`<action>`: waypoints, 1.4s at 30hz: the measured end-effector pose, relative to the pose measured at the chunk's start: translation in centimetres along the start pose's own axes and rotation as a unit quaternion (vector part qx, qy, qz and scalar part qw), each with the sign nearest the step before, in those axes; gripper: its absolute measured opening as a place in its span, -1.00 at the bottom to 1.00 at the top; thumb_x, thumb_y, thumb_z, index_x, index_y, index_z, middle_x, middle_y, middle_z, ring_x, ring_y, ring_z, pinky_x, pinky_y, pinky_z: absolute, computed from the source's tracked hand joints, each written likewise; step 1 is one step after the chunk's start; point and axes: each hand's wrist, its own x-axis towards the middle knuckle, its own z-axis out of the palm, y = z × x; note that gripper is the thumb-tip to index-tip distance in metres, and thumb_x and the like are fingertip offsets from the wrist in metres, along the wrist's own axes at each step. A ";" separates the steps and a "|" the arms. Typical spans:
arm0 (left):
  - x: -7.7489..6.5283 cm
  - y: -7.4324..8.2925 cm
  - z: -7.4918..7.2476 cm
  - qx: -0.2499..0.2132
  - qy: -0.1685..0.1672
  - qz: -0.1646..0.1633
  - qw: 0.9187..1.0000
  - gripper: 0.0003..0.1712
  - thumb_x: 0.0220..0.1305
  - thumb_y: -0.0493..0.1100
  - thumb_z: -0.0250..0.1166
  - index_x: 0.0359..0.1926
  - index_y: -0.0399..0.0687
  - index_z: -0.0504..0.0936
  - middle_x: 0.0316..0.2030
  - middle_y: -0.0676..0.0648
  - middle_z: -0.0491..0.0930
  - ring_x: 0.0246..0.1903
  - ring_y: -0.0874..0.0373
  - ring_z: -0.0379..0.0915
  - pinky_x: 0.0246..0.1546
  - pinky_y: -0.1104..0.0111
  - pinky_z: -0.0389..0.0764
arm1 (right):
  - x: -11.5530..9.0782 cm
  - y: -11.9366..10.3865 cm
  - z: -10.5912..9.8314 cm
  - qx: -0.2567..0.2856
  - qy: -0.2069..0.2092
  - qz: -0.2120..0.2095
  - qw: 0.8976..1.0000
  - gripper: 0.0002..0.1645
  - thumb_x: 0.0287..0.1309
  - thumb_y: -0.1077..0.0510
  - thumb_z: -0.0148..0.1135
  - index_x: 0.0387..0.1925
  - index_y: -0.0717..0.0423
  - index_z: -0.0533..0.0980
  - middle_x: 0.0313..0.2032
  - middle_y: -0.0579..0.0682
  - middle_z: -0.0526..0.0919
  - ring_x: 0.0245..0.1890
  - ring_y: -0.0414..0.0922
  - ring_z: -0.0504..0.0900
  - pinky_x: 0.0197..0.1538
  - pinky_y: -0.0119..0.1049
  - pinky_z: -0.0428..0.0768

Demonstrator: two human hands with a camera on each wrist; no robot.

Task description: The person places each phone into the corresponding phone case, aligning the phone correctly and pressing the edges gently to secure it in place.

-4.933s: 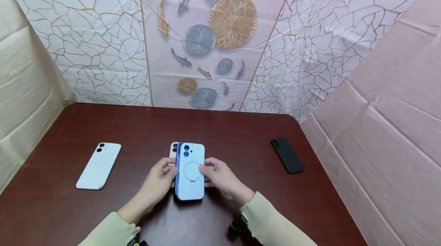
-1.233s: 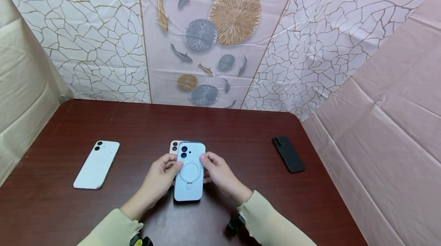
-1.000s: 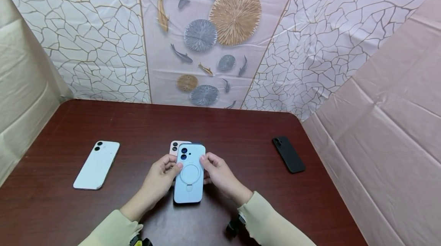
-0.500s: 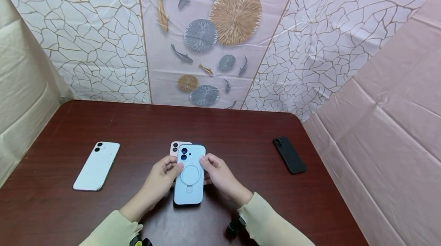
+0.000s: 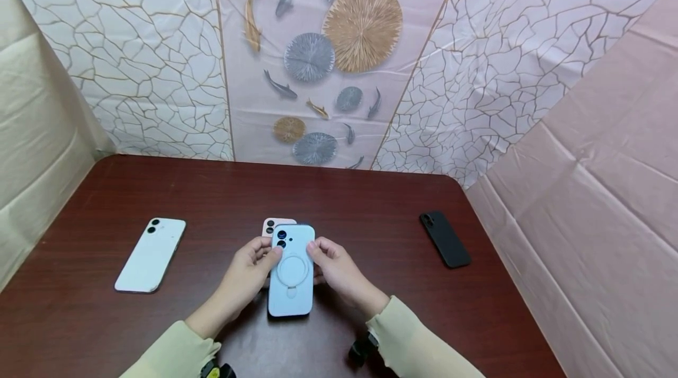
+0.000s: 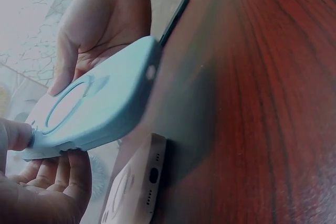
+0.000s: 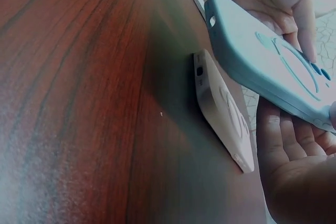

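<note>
A light blue phone case (image 5: pixel 292 275) with a ring on its back is held between my two hands, raised off the table. My left hand (image 5: pixel 245 272) grips its left edge, thumb near the camera openings and fingers curled underneath. On the opposite edge my right hand (image 5: pixel 343 275) pinches it, thumb on the back. A thin darker blue rim shows along the case's far end in the head view. A pink phone case (image 7: pixel 223 106), also with a ring, lies on the table below, partly hidden by the blue one in the head view.
A white phone (image 5: pixel 150 254) lies face down at the left of the dark red wooden table (image 5: pixel 371 201). Towards the right edge lies a black phone or case (image 5: pixel 445 239). Patterned cloth (image 5: pixel 312 72) hangs behind the table.
About five seconds ago a darker blue piece stuck out left of the light blue case; now only a rim shows. The left thumb has come onto the case. Lately, the case shifts slightly nearer.
</note>
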 end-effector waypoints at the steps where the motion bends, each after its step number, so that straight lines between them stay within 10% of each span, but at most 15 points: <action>1: 0.0 0.0 0.0 -0.002 0.001 0.001 1.000 -0.72 0.42 -0.16 0.16 0.03 -0.24 0.49 -0.18 -0.18 0.61 -0.31 0.04 0.59 -0.39 0.19 0.65 | 0.0 0.0 0.0 -0.002 -0.003 -0.001 1.000 -0.61 0.43 -0.04 0.01 -0.26 0.26 0.39 -0.41 0.00 0.59 -0.47 -0.14 0.60 -0.37 -0.26 0.60; 42: -0.5 -0.2 0.6 0.012 0.012 0.002 1.000 -0.72 0.41 -0.16 0.17 0.04 -0.21 0.50 -0.22 -0.17 0.62 -0.29 0.07 0.58 -0.31 0.28 0.63 | -1.0 0.9 0.1 0.003 0.013 0.009 1.000 -0.56 0.42 -0.09 0.00 -0.17 0.25 0.48 -0.36 0.06 0.64 -0.45 -0.11 0.63 -0.32 -0.19 0.63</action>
